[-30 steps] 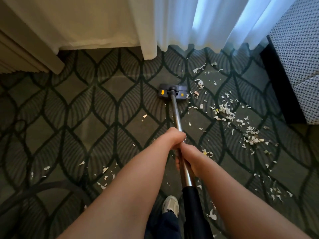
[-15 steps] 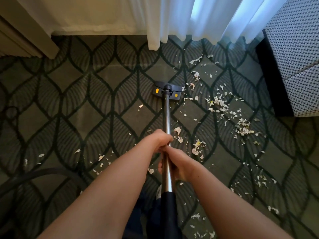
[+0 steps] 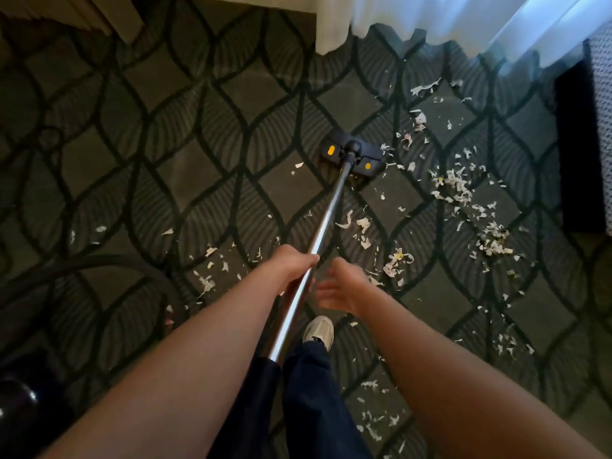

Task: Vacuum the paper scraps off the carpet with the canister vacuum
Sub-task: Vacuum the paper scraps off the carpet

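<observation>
My left hand (image 3: pixel 291 268) grips the chrome vacuum wand (image 3: pixel 326 223), which slants up to the dark floor head (image 3: pixel 351 155) with two orange marks, flat on the patterned carpet (image 3: pixel 185 167). My right hand (image 3: pixel 342 289) is off the wand, just right of it, blurred, its fingers loosely spread and holding nothing. White paper scraps (image 3: pixel 460 190) lie thickest right of the floor head. More scraps (image 3: pixel 395 261) lie near my hands, and others (image 3: pixel 207 283) to the left.
The black hose (image 3: pixel 99 261) curves over the carpet at left, and a dark rounded vacuum body (image 3: pixel 20 405) sits at bottom left. White curtains (image 3: pixel 430 18) hang at the top. A patterned upholstered seat (image 3: pixel 601 127) on a dark base stands at right. My shoe (image 3: pixel 319 331) is below the wand.
My right hand has let go of the wand and moved to its right. The wand now slants to the upper right, and the view has tilted down toward the carpet.
</observation>
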`<state>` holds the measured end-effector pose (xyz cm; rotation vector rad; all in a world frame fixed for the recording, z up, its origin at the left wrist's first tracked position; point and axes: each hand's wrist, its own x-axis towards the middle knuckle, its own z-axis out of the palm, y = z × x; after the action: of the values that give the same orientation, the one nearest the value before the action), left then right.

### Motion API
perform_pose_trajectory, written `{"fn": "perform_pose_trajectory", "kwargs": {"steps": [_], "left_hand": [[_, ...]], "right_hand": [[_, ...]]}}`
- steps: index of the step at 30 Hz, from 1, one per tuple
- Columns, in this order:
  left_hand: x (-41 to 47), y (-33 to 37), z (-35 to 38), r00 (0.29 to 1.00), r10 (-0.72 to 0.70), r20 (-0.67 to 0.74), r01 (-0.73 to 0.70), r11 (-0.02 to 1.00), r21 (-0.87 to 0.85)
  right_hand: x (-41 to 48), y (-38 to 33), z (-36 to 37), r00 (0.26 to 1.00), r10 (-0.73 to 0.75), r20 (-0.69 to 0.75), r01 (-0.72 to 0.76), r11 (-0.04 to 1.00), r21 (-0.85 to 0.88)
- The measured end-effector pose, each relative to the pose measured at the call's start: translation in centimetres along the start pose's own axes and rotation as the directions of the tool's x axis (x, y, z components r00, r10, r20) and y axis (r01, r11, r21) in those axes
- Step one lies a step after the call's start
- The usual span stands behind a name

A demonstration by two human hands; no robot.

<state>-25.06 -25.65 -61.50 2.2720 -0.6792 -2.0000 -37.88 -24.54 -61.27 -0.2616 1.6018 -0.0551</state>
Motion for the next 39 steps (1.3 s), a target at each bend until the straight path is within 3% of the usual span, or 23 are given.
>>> {"fn": "perform_pose_trajectory", "kwargs": {"steps": [6, 10, 17, 23, 28, 39], "left_hand": [[-0.3, -2.8, 0.3, 0.989, -0.085, 0.123, 0.098, 0.989, -0.109], [-0.1, -4.7, 1.3, 0.992, -0.081, 0.094, 0.085, 0.996, -0.039], [-2.5, -8.5, 0.2, 0.991, -0.098, 0.096, 0.1, 0.995, -0.011], [-3.5, -10.3, -1.0, 0.983, -0.14, 0.115, 0.15, 0.985, -0.087], [-4.1, -8.5, -1.2, 0.997, -0.08, -0.001, 0.08, 0.996, 0.042], [-4.8, -2.4, -1.9, 0.995, 0.098, 0.004, -0.097, 0.982, 0.163]], "right_hand": [[4.2, -1.9, 4.9, 0.99, -0.08, -0.113, 0.08, 0.997, -0.002], [6.7, -1.9, 5.9, 0.99, -0.048, -0.135, 0.055, 0.997, 0.053], [6.7, 1.0, 7.8, 0.999, 0.037, -0.037, -0.035, 0.998, 0.059], [5.8, 3.0, 9.6, 0.996, 0.073, -0.046, -0.066, 0.99, 0.126], [4.8, 2.2, 10.4, 0.98, -0.039, -0.195, 0.073, 0.983, 0.167], [1.3, -4.0, 8.5, 0.912, -0.225, -0.342, 0.309, 0.927, 0.214]]}}
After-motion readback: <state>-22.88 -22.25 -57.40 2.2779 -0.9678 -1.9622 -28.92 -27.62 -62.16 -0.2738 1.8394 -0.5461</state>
